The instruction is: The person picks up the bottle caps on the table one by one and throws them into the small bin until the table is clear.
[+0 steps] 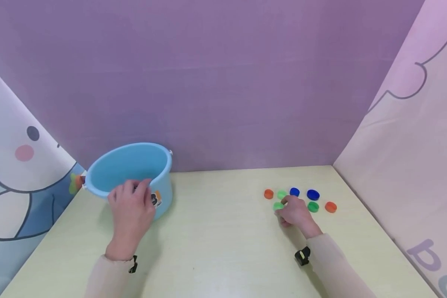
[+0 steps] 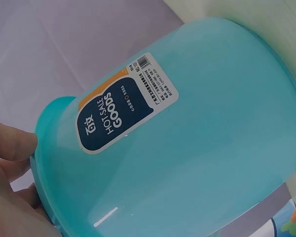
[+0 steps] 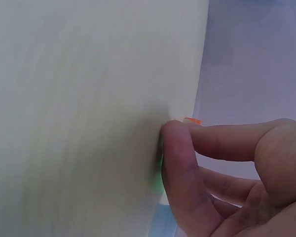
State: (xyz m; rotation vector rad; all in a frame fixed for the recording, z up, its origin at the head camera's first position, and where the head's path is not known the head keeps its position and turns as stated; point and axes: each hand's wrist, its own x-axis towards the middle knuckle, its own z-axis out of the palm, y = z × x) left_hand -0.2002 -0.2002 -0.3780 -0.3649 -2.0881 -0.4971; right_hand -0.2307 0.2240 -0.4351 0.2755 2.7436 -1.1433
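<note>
left wrist: bucket [image 2: 202, 143] label [image 2: 128, 102] "hot-sale goods"

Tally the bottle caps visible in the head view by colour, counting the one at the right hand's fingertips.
Orange bottle caps: 2
Light green bottle caps: 2
Darker green bottle cap: 1
Blue bottle caps: 2
Total: 7 visible; the right hand could hide more.

Right hand [image 1: 295, 212] covers part of a light-green round plastic cap [image 1: 277, 205], just a green blur in the right wrist view. Can't see the bottom of the light-blue plastic bucket [image 1: 165, 187], and left wrist cam crops the left hand [image 2: 12, 202].
</note>
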